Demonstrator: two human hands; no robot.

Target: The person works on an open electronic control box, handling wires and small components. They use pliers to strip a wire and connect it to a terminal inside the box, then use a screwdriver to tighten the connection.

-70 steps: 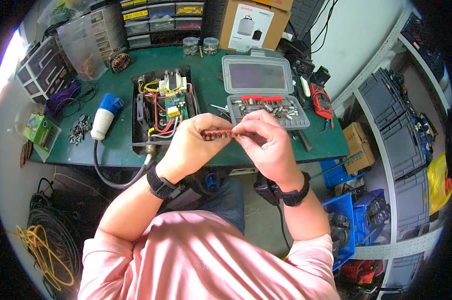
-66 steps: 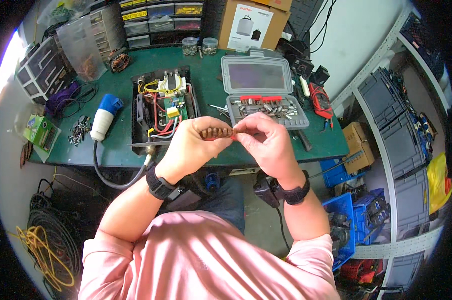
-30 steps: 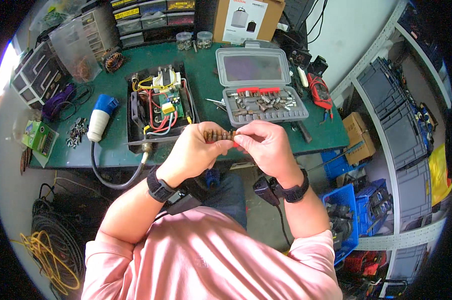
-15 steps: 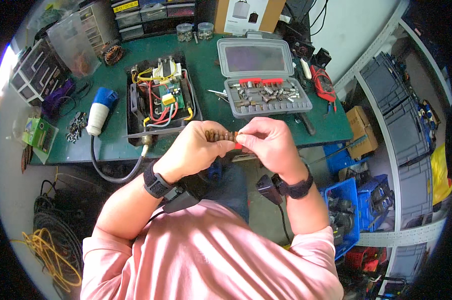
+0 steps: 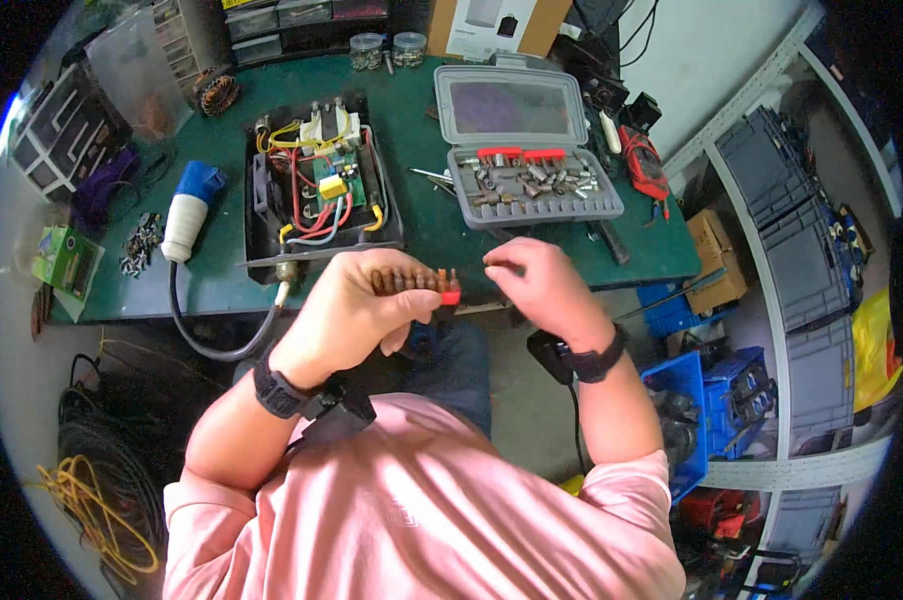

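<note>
One bit strip (image 5: pixel 416 281) sits gripped in the curled left hand (image 5: pixel 346 305); apart to its right, the right hand (image 5: pixel 543 290) looks pinched, its hold unclear.

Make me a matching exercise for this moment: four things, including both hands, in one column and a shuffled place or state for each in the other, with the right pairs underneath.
Things
1. Left hand
2. Right hand
3. Grey case
4. Blue-and-white plug

Places and states
A. Lid raised, with loose metal pieces inside
B. Just right of the red holder, not touching it
C. Left of the open black box of wires
D. Gripping the red holder with its row of brown bits

Right pairs: 1-D; 2-B; 3-A; 4-C
</note>
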